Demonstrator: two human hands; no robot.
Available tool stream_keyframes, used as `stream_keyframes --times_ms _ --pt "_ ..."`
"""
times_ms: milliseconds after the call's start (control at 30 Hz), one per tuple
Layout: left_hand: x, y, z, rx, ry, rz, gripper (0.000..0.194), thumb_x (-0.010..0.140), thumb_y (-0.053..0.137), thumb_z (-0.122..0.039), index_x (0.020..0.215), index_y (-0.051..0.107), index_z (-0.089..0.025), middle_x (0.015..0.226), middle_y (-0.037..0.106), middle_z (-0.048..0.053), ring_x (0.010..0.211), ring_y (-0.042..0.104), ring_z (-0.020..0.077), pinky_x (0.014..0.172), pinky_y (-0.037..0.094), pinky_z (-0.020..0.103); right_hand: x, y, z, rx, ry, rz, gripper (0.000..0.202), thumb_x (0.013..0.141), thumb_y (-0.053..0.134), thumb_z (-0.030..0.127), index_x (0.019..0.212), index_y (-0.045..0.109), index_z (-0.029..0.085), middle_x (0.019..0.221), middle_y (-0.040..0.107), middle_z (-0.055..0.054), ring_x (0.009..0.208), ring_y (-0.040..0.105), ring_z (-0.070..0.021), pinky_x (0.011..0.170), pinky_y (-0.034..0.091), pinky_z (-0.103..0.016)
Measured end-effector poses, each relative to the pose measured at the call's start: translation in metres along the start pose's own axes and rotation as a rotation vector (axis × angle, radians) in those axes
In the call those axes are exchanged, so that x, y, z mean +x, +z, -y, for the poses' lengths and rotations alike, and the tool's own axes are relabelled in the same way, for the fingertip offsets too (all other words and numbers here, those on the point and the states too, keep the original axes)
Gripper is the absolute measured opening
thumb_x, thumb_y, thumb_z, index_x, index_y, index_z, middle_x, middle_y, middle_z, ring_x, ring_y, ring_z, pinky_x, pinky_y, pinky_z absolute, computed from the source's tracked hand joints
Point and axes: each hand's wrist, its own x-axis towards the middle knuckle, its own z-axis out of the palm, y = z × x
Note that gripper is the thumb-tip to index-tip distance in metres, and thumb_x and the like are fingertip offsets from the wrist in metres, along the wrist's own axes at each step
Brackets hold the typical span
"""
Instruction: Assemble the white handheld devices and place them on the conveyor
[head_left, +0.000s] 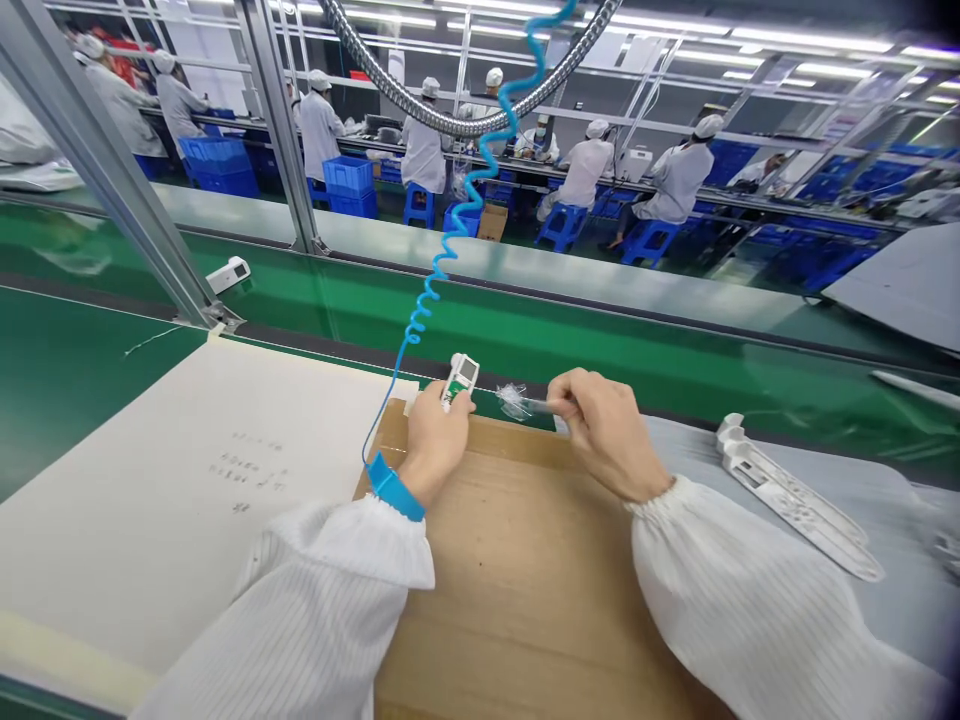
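My left hand [439, 435], with a blue strap [395, 487] round its wrist, is closed on a small white device [462, 374] that has a grey screen and a bit of green circuit board showing. To its right, my right hand [600, 425] pinches a thin, partly see-through strip [538, 405]. At the strip's left end is a tangle of clear, thin pieces [513, 401], near the device but apart from it. Both hands are over the far edge of a brown cardboard sheet [525, 560].
A white plastic housing [795, 495] lies on the grey sheet at right. Paper with writing [187, 480] covers the left. A similar white device [228, 275] rests on the green belt [540, 350] beside a metal post. A blue coiled cord [442, 260] hangs in front. People sit beyond.
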Motion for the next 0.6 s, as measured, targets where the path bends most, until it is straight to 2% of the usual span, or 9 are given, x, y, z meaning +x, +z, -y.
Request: stream_keyframes --times_ms 100,167,233,300,367,433,500,533,600 --pt "0.002 -0.003 -0.001 -0.157 -0.061 0.042 0.013 0.088 0.058 -0.027 0.089 0.064 -0.016 0.083 0.071 0.006 0.053 0.049 0.0104 0.053 0.035 0.025 0.017 0.025 -0.015 -0.027 0.16 0.048 0.016 0.09 0.048 0.019 0.074 0.051 0.023 0.076 0.066 -0.005 0.075 0.059 -0.0235 0.073 0.036 -0.038" --pt "0.0 -0.003 -0.003 -0.197 -0.061 0.086 0.016 0.089 0.058 -0.03 0.091 0.064 -0.015 0.082 0.07 0.006 0.051 0.048 0.0092 0.05 0.034 0.024 0.022 0.033 -0.02 -0.049 0.15 0.074 0.014 0.086 0.051 0.017 0.074 0.054 0.023 0.081 0.068 -0.006 0.081 0.061 -0.0252 0.077 0.037 -0.039" --pt "-0.002 -0.002 -0.004 -0.194 -0.04 0.11 0.021 0.091 0.058 -0.035 0.09 0.065 -0.014 0.077 0.068 0.005 0.053 0.049 0.0098 0.05 0.035 0.024 0.018 0.029 -0.024 -0.059 0.13 0.081 0.008 0.086 0.054 0.019 0.083 0.06 0.023 0.092 0.07 -0.006 0.088 0.063 -0.0249 0.08 0.039 -0.04" --pt "-0.003 -0.001 -0.004 -0.203 -0.022 0.112 0.027 0.093 0.056 -0.04 0.092 0.065 -0.015 0.073 0.065 0.004 0.055 0.05 0.0108 0.051 0.035 0.024 0.004 0.013 -0.036 -0.071 0.133 0.065 0.01 0.088 0.053 0.025 0.092 0.062 0.024 0.099 0.07 -0.006 0.09 0.064 -0.0237 0.081 0.041 -0.039" --pt "-0.003 0.0 -0.004 -0.247 -0.012 0.111 0.031 0.094 0.052 -0.043 0.094 0.065 -0.016 0.069 0.062 0.002 0.054 0.048 0.0109 0.051 0.035 0.024 -0.02 -0.011 -0.061 -0.118 0.2 0.035 0.013 0.088 0.052 0.031 0.091 0.063 0.025 0.098 0.07 -0.006 0.086 0.065 -0.0242 0.077 0.043 -0.04" --pt "-0.004 0.0 -0.006 -0.288 -0.005 0.122 0.03 0.095 0.052 -0.042 0.097 0.066 -0.016 0.067 0.06 0.001 0.053 0.047 0.0107 0.052 0.035 0.024 -0.05 -0.037 -0.097 -0.222 0.365 0.003 0.015 0.085 0.051 0.035 0.086 0.064 0.027 0.096 0.07 -0.007 0.082 0.065 -0.0274 0.074 0.044 -0.044" --pt "-0.007 0.0 -0.01 -0.326 0.009 0.159 0.024 0.093 0.056 -0.036 0.1 0.066 -0.016 0.071 0.062 0.001 0.057 0.048 0.0107 0.056 0.037 0.025 -0.082 -0.059 -0.137 -0.311 0.571 -0.016 0.014 0.077 0.055 0.04 0.079 0.064 0.03 0.097 0.07 -0.011 0.087 0.065 -0.0344 0.073 0.043 -0.05" --pt "-0.009 -0.001 -0.013 -0.351 0.014 0.186 0.022 0.091 0.058 -0.033 0.102 0.065 -0.016 0.075 0.064 0.001 0.06 0.051 0.0109 0.058 0.038 0.025 -0.096 -0.067 -0.154 -0.328 0.64 -0.033 0.013 0.072 0.059 0.042 0.072 0.062 0.03 0.094 0.07 -0.014 0.086 0.064 -0.0381 0.072 0.041 -0.055" --pt "-0.013 -0.001 -0.017 -0.412 0.02 0.258 0.021 0.089 0.062 -0.028 0.106 0.063 -0.015 0.085 0.067 0.003 0.066 0.054 0.0114 0.062 0.04 0.025 -0.118 -0.076 -0.181 -0.314 0.73 -0.058 0.02 0.063 0.066 0.045 0.056 0.053 0.031 0.074 0.065 -0.016 0.074 0.063 -0.0402 0.067 0.039 -0.059"
